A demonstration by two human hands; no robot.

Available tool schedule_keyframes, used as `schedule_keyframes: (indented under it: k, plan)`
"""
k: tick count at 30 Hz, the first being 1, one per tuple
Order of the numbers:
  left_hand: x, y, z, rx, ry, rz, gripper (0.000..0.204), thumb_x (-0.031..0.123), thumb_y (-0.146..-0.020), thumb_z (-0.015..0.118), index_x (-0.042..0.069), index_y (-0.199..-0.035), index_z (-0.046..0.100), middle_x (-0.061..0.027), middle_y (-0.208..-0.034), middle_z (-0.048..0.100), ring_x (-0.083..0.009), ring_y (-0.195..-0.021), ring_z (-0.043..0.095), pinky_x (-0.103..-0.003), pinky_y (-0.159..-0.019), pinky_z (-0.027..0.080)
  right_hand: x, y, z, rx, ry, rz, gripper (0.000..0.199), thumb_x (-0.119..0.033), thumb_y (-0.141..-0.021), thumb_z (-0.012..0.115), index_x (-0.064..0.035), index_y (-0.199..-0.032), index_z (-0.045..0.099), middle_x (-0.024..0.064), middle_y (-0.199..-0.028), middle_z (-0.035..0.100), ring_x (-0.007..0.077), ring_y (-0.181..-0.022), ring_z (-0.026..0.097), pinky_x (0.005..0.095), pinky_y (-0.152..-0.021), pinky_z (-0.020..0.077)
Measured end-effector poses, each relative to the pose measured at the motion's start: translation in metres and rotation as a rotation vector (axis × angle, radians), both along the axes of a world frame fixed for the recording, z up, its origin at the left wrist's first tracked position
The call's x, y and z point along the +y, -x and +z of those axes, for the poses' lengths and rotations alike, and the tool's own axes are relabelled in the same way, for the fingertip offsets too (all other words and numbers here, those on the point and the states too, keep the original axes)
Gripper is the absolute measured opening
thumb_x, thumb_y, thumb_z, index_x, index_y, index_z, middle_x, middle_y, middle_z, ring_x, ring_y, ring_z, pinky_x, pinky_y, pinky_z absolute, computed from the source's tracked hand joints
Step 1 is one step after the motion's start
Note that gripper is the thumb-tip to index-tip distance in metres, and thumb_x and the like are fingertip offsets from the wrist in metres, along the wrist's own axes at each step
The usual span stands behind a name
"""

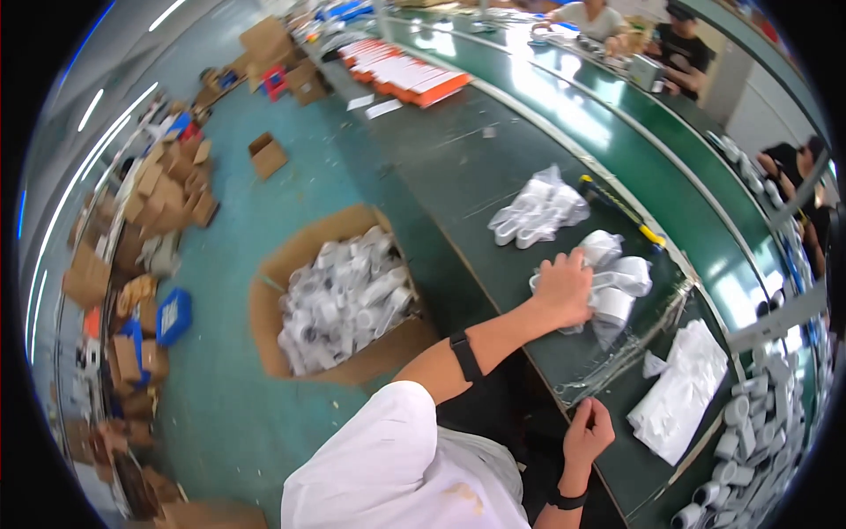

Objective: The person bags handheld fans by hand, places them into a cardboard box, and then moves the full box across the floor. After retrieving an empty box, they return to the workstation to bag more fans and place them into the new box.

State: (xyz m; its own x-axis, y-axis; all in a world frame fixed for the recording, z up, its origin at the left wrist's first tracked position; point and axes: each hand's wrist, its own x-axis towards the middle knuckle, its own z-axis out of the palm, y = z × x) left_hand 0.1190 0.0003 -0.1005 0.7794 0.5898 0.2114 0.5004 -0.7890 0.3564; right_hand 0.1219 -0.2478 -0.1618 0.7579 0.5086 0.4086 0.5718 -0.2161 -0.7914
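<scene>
Head view shows the left hand [562, 289] pressed, fingers curled, on a bag of white fittings [608, 286] lying mid-bench, near the conveyor's edge. The bag's long axis runs away to the person's right from those fingers. The right hand [588, 432] pinches a clear bag [617, 357] at the bench's near edge. Another bag of parts [539, 210] lies farther along; a carton [339, 300] stands on the floor.

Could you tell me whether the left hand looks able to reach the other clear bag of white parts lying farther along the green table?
Probably yes: the left hand rests on one bagged bundle, and the farther bag lies just beyond it with bare table between.
</scene>
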Motion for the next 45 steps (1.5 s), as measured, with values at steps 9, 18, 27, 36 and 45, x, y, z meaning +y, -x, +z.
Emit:
schedule_keyframes:
  k: [9,18,27,36,45]
  plan:
    - [0.041,0.226,0.038,-0.387,-0.104,0.430,0.057,0.024,-0.061,0.079,0.003,-0.112,0.064,-0.0233,-0.123,0.052,-0.0431,-0.107,0.057,-0.049,-0.090,0.050,0.000,0.001,0.006,0.076,0.137,0.012,0.016,-0.011,-0.095,0.061,0.0039,-0.094,0.066,0.0039,-0.073,0.063,0.0082,-0.064,0.055,0.0228,-0.056,0.0433]
    - [0.079,0.505,-0.095,-0.272,0.196,1.523,0.061,0.037,-0.060,0.080,-0.008,-0.099,0.068,-0.0254,-0.096,0.068,-0.0385,-0.089,0.067,-0.045,-0.076,0.052,-0.004,-0.004,-0.006,0.030,0.138,0.025,0.016,-0.009,-0.094,0.061,0.0059,-0.095,0.065,0.0057,-0.076,0.063,0.0108,-0.067,0.055,0.0243,-0.058,0.0447]
    - [0.061,0.601,-0.224,-0.711,0.660,1.728,0.053,0.032,-0.071,0.080,-0.009,-0.101,0.067,-0.0155,-0.087,0.070,-0.0263,-0.075,0.068,-0.042,-0.066,0.052,-0.002,-0.007,-0.010,0.017,0.150,-0.009,0.016,-0.009,-0.095,0.061,0.0064,-0.095,0.064,0.0054,-0.076,0.062,0.0110,-0.067,0.055,0.0237,-0.060,0.0454]
    - [0.076,0.626,-0.193,-0.125,0.371,1.615,0.060,0.041,-0.076,0.074,-0.005,-0.112,0.064,-0.0226,-0.113,0.066,-0.0359,-0.105,0.063,-0.043,-0.090,0.049,0.002,-0.001,-0.008,0.059,0.140,0.017,0.013,-0.007,-0.092,0.062,0.0061,-0.093,0.064,0.0075,-0.076,0.063,0.0123,-0.063,0.053,0.0245,-0.053,0.0400]
    - [0.144,0.349,-0.003,-0.521,-0.055,0.895,0.053,0.028,-0.079,0.075,0.003,-0.123,0.059,-0.0172,-0.128,0.057,-0.0316,-0.116,0.057,-0.039,-0.096,0.046,0.006,-0.001,0.001,0.002,0.089,0.042,0.009,-0.007,-0.088,0.066,0.0019,-0.088,0.066,0.0055,-0.067,0.059,0.0118,-0.055,0.050,0.0257,-0.049,0.0384]
